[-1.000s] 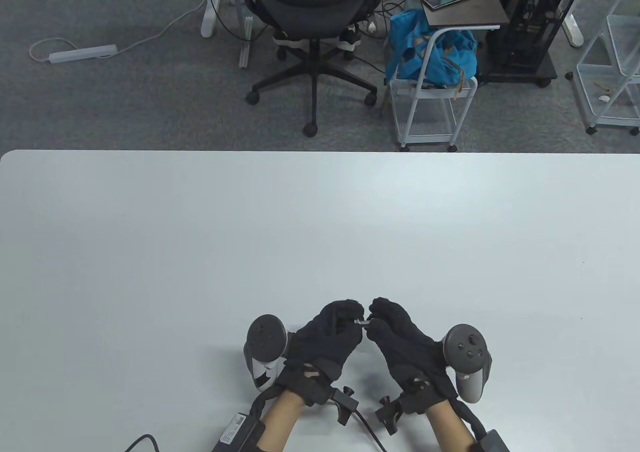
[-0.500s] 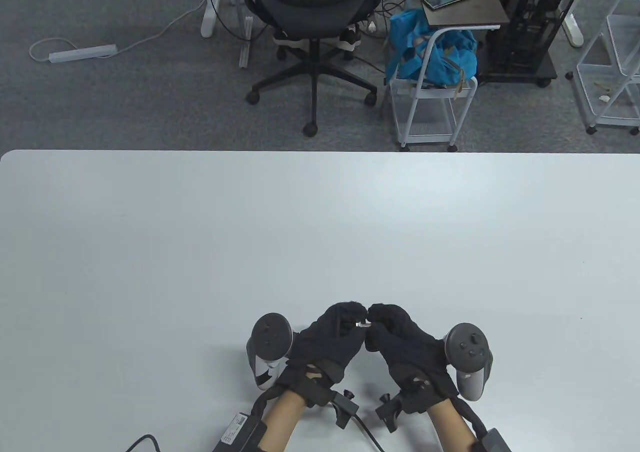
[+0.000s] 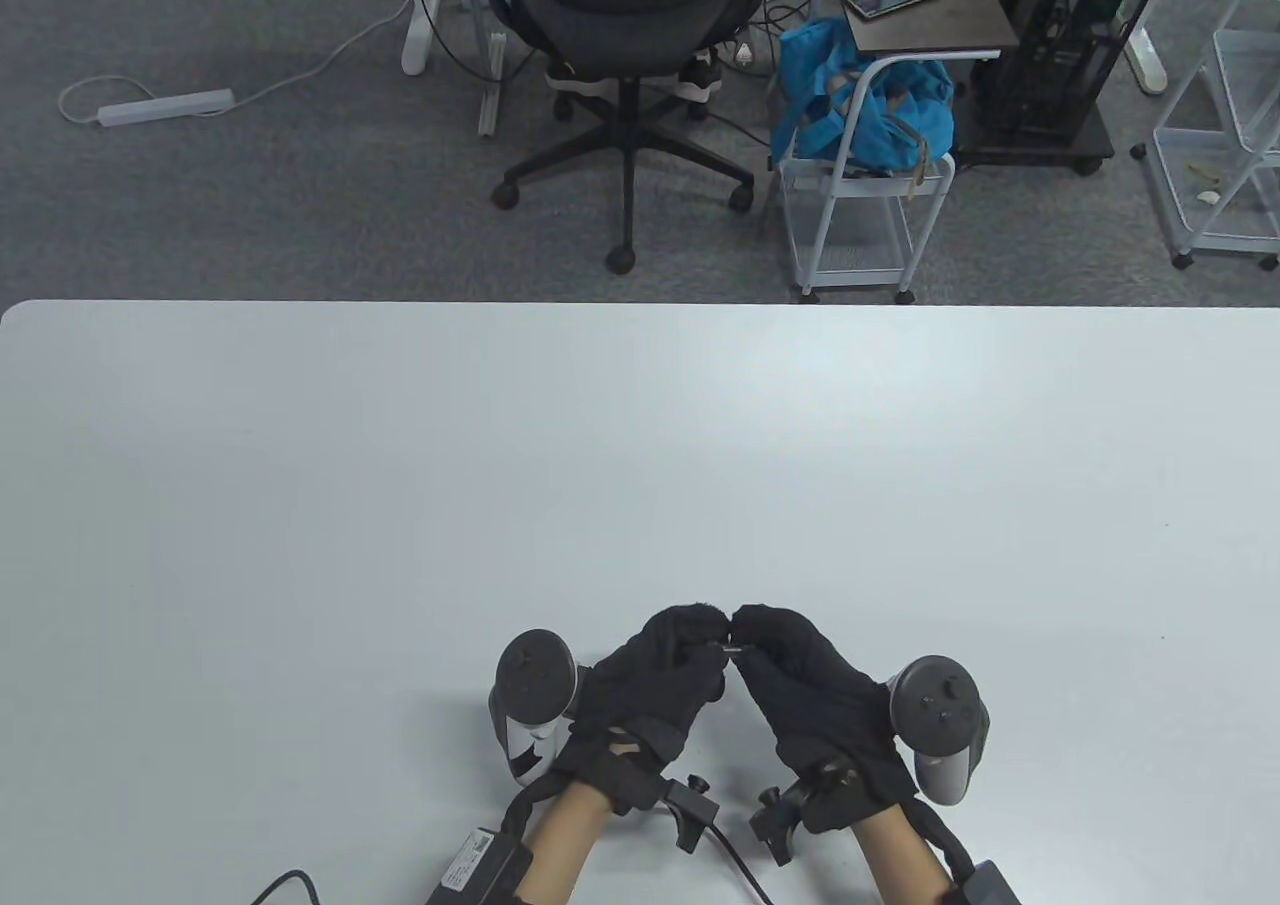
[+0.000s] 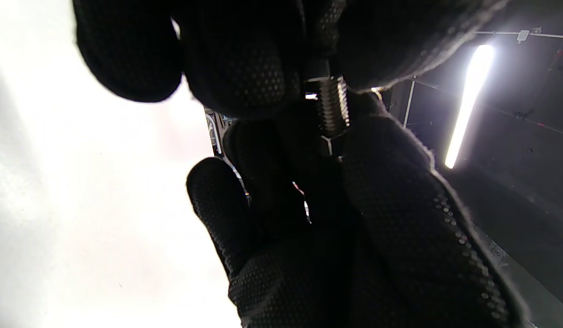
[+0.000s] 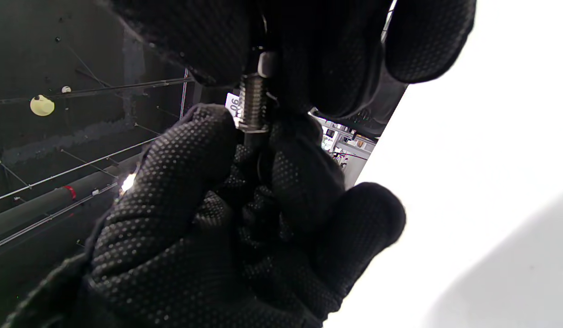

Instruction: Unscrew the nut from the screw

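Now the screw (image 3: 728, 650) is pinched at both ends between the left hand (image 3: 655, 680) and right hand (image 3: 810, 690), low over the near table (image 3: 400, 495) edge. Since 0.5 s ago, less thread is exposed; the nut is hidden, probably mid-unscrewing.

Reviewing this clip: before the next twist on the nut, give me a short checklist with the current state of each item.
1. Left hand has a curled-finger grip on its end of the screw: ok.
2. Right hand fingers closed on the other end: ok.
3. Bare thread visible between the two hands' fingertips: ok, in both wrist views.
4. Nut located and pinched: a pale metal piece shows at the top of the thread, but which hand holds it: cannot tell.
5. Nut off the screw yet: cannot tell, gloves hide both ends.
6. Work held above the table, so a dropped part would land on it: ok.
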A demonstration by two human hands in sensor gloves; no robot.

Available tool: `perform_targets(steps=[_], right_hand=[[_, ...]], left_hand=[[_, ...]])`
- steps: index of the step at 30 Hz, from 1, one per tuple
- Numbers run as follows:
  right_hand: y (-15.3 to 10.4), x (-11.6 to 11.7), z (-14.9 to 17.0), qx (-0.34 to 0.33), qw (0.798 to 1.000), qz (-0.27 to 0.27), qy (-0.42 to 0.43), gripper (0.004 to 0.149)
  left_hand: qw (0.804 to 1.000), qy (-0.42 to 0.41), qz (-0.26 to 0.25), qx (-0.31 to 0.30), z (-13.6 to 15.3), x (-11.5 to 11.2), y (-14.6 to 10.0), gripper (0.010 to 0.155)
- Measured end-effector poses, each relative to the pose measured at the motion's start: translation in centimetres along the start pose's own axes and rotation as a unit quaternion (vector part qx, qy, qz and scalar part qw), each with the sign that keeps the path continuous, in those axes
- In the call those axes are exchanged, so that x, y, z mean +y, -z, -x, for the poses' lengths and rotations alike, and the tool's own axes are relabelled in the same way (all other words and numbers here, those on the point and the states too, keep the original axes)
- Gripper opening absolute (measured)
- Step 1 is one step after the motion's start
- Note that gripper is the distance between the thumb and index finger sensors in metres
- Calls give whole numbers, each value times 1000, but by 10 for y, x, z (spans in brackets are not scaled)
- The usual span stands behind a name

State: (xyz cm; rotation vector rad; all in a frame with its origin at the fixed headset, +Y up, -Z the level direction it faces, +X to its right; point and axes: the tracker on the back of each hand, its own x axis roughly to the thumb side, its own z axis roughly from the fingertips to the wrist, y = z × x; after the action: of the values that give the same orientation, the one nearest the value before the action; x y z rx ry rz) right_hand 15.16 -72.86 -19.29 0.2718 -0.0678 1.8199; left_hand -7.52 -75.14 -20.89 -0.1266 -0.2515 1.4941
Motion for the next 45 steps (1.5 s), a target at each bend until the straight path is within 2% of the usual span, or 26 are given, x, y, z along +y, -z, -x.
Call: perform_targets(steps=[4, 7, 9, 12, 16, 21, 26, 45], right_hand=[[1, 0, 3, 11, 1000, -6, 9, 57], [1, 0, 8, 34, 998, -35, 30, 72], [-1, -2, 14, 51, 997, -6, 64, 78], [-3, -5, 20, 98, 992, 0, 75, 81], [-1, -4, 22, 122, 991, -31, 40, 71], [-1, -1, 16, 107, 994, -18, 34, 57], [0, -1, 13, 82, 995, -30, 44, 56], [-1, 0, -2, -12, 1000, 9, -7, 43]], left_hand=[[1000, -5, -2, 2, 0, 1, 0, 51], [1000, -7, -6, -2, -1, 1, -1, 50], [1000, -4, -4, -7, -2, 1, -1, 49], [1000, -4, -3, -14, -3, 1, 0, 48], [1000, 10, 7, -21, -5, 0, 0, 48], [999, 18, 12, -24, -5, -2, 0, 48], [1000, 13, 14, -18, -4, -1, 0, 49], [1000, -6, 11, -1, -4, -1, 0, 50]])
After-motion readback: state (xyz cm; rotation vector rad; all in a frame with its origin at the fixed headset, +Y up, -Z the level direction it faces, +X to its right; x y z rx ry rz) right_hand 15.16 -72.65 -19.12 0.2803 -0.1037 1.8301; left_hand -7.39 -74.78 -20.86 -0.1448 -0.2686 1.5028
